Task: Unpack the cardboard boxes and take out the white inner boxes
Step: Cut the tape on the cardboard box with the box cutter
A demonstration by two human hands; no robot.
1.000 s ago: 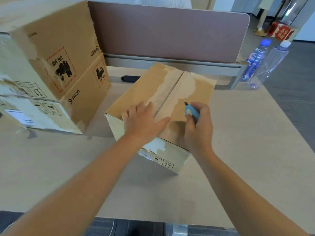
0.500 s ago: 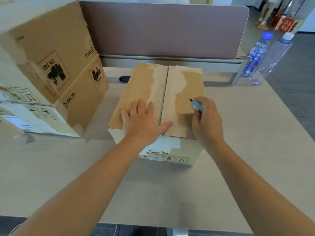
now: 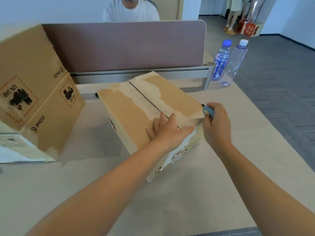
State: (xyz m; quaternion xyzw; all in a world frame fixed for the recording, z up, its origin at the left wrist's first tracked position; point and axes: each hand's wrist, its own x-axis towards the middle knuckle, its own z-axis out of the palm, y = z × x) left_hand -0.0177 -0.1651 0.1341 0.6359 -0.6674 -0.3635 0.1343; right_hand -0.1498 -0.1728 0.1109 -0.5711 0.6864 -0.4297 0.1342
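A closed cardboard box (image 3: 129, 114) with torn paper along its top seam lies on the table's middle, turned at an angle. My left hand (image 3: 167, 129) lies flat on its near top, fingers at the seam where the right flap has lifted slightly. My right hand (image 3: 215, 124) is at the box's right edge, gripping a blue utility knife (image 3: 208, 111) whose tip touches the right flap's edge. No white inner box shows.
Two stacked PICO cardboard boxes (image 3: 34, 92) stand at the left. A brown desk divider (image 3: 129, 46) closes the back, with a person in white behind it. Two water bottles (image 3: 228, 62) stand at the back right corner. A small black object (image 3: 96, 94) lies behind the box.
The box has turned clockwise on the table. My right hand moved with the knife from the top to the box's right edge. My left hand stayed on top, nearer the seam.
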